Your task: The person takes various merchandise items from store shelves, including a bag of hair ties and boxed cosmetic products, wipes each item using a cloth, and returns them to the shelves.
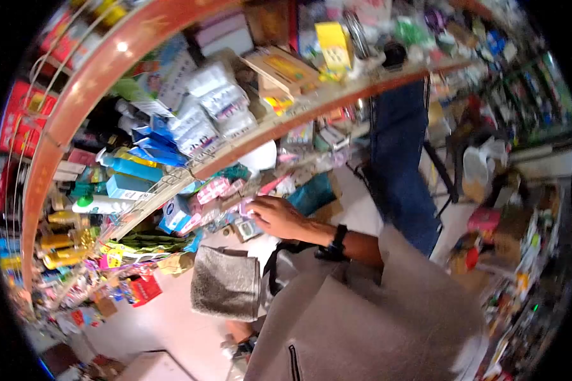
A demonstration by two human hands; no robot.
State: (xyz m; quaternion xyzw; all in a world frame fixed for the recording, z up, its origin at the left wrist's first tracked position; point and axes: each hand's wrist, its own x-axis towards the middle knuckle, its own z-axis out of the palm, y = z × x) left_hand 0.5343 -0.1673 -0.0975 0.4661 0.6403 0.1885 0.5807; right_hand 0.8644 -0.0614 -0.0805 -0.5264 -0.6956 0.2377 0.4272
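Note:
My right hand, with a black watch on its wrist, reaches to the crowded lower shelf. Its fingers are curled together at a small pale purple item, mostly covered by the fingertips. Just below the hand sits a small pale box. Pink checked packets lie beyond the fingers. A folded grey-brown towel hangs in front of my body. Only a strip of skin of my left hand shows beneath it; its fingers are hidden.
An upper shelf edge runs diagonally over my reach, loaded with white plastic packs, a yellow box and bottles. Dark blue fabric hangs at the right. A red packet lies by the lower-left goods. Pale floor shows below.

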